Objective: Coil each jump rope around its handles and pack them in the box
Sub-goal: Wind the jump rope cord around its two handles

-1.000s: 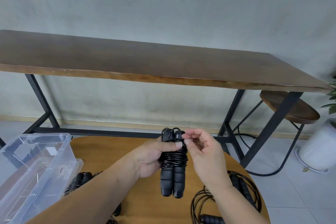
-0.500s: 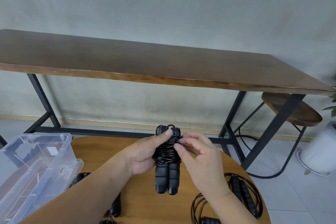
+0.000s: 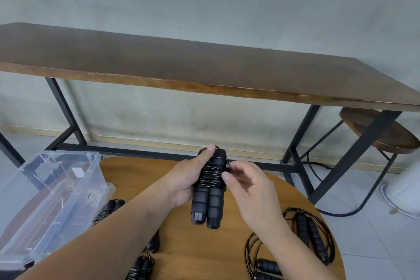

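My left hand (image 3: pixel 186 179) grips a black jump rope (image 3: pixel 208 198), its two foam handles side by side and upright with the cord wound round their upper half. My right hand (image 3: pixel 246 186) pinches the cord's end at the right side of the coil. The clear plastic box (image 3: pixel 45 198) stands at the left on the round wooden table (image 3: pixel 200 250). Loose uncoiled ropes (image 3: pixel 306 234) lie at the right of the table. Coiled ropes (image 3: pixel 109 209) lie beside the box, partly hidden by my left arm.
A long dark wooden bench table (image 3: pixel 181 68) on black metal legs stands behind, against the wall. A round wooden stool (image 3: pixel 381 129) and a white pot (image 3: pixel 406 191) are at the right on the tiled floor.
The rope bundle and both hands have dropped slightly and shifted left. My right fingers moved from the top of the handles down to the right side of the coil.
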